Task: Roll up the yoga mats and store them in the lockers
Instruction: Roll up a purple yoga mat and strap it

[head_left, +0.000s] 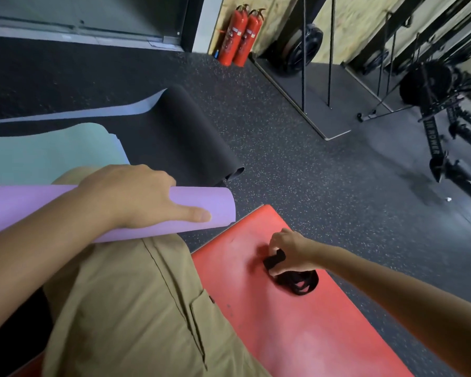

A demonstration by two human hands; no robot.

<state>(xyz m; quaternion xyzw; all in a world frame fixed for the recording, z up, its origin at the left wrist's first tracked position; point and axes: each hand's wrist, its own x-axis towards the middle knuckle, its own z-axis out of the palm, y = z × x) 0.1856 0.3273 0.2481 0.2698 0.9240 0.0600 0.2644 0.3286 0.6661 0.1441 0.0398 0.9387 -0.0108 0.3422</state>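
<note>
The left hand (136, 197) holds the rolled purple mat (201, 210) clamped across the person's thigh, fingers curled over its top. Just beyond the roll's open end, the right hand (288, 251) pinches a black strap (297, 281) lying on the red mat (297, 336). Keeping the grip firm should stop the roll loosening while the strap comes over.

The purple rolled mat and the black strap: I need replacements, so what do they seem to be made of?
The purple rolled mat, gripped by the left hand, looks like matte foam or rubber: smooth, no sheen, holding a soft tube shape. The black strap, pinched by the right hand on the red mat, looks like woven fabric webbing: flat, limp, bunched loops.
</note>
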